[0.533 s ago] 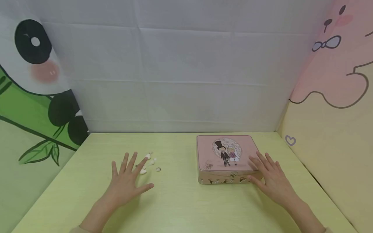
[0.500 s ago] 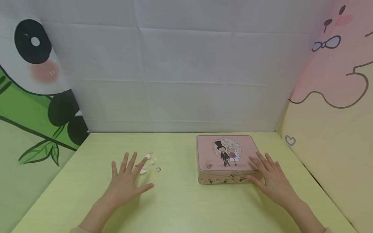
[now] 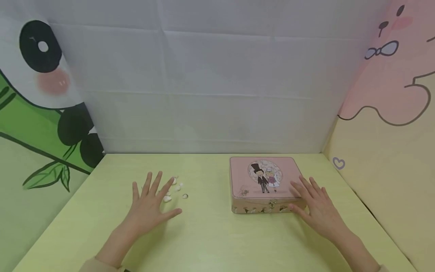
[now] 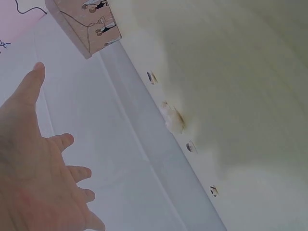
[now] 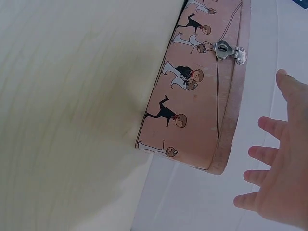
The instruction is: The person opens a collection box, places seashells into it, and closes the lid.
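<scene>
My left hand [image 3: 146, 211] is held above the table with its fingers spread, and nothing is in it. Just beyond its index finger lie several small pale pieces [image 3: 178, 188] that look like seashells; the hand partly hides the group. They appear scattered in the left wrist view, one whitish shell [image 4: 175, 119] larger than the others. A pink tin box [image 3: 241, 175] with a bride and groom on its lid stands shut at the right. Over its near right corner my right hand [image 3: 317, 209] hovers with parted fingers, apart from the box in the right wrist view.
The pale yellow table [image 3: 210, 241] ends at a white cloth backdrop [image 3: 217, 94]. Printed cloth walls flank it, a panda [image 3: 54, 83] on the left and a pink animal [image 3: 380, 83] on the right. A metal clasp [image 5: 231, 50] sits on the box front.
My left hand has shifted slightly forward and right. The head view has tilted a little. My right hand, the box and the shells stay in place.
</scene>
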